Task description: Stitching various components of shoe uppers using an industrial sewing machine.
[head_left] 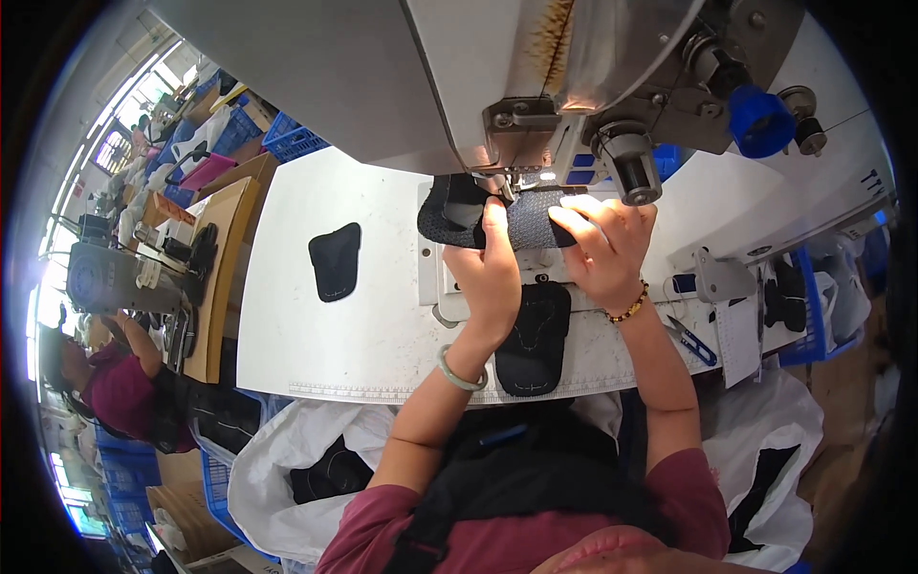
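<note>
A dark grey mesh fabric piece [535, 228] with black edging lies under the needle area of a white sewing machine [382, 77]. My left hand [490, 282] grips its left part, thumb on top near the presser foot [510, 187] and the other fingers mostly hidden. With bent fingers, my right hand [612, 247] holds the right end of the same piece. Below my hands, a black shaped fabric piece [532, 349] with light stitch marks rests at the table's front edge. A smaller black piece [335, 262] lies apart on the left.
Blue-handled thread snips [692, 342] lie on the white table [277, 316] at right. White bags [263, 478] holding black pieces flank my lap. A blue crate [815, 311] stands at far right. Another person [120, 383] works at a machine on the far left.
</note>
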Action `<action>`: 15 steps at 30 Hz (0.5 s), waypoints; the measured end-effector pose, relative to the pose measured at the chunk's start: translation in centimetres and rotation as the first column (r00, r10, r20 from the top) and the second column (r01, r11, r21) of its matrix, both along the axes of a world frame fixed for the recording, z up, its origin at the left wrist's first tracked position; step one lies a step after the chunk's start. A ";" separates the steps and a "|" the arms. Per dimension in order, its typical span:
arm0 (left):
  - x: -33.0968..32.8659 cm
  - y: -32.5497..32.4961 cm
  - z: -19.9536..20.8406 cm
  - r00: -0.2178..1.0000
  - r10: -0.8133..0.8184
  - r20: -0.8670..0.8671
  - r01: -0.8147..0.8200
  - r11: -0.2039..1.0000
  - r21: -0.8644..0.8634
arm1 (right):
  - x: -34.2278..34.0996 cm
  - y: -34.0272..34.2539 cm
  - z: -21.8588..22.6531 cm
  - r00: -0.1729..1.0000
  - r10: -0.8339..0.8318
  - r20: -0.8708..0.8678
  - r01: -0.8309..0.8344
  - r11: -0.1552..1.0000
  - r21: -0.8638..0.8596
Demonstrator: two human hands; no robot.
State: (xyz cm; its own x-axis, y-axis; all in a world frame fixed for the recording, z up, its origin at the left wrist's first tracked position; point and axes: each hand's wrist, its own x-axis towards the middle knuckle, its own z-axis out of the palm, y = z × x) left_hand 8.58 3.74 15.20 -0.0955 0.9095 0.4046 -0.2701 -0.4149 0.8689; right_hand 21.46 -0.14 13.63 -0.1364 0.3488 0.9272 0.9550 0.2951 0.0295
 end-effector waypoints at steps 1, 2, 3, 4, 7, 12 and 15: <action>0.1 0.0 -0.2 1.000 0.008 0.019 -0.008 1.000 0.011 | -0.1 0.0 -0.1 1.000 -0.006 -0.010 0.006 1.000 -0.009; 0.4 -0.1 -0.2 1.000 0.011 0.020 -0.012 1.000 0.012 | -0.1 0.0 -0.2 1.000 -0.003 -0.008 0.003 1.000 -0.007; 0.7 -0.2 -0.1 0.999 0.041 0.013 -0.041 0.999 0.023 | -0.2 0.0 -0.3 1.000 0.001 -0.008 -0.001 1.000 0.031; 0.7 -0.2 0.0 0.998 0.070 0.007 -0.070 0.997 0.035 | -0.2 0.0 -0.3 1.000 0.005 -0.008 -0.004 0.997 0.071; 0.0 0.0 -0.8 0.996 0.047 -0.071 -0.040 0.995 0.097 | -0.3 0.0 -0.2 1.000 0.017 -0.013 -0.017 0.999 0.031; -4.1 1.8 0.3 0.826 -0.395 0.403 0.530 0.787 -0.315 | 0.4 0.2 -0.3 0.998 0.024 -0.053 -0.025 1.000 -0.016; -6.9 6.1 0.9 0.507 -0.699 0.504 0.861 0.387 -0.329 | 0.1 0.2 -0.1 0.995 0.053 -0.080 -0.055 0.998 -0.030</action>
State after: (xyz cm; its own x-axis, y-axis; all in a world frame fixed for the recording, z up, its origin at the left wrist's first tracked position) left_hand 1.71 9.88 16.08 0.7493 0.6617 -0.0246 -0.4636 0.5508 0.6941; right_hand 21.58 0.07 13.52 -0.0825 0.3730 0.9241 0.9366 0.3459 -0.0560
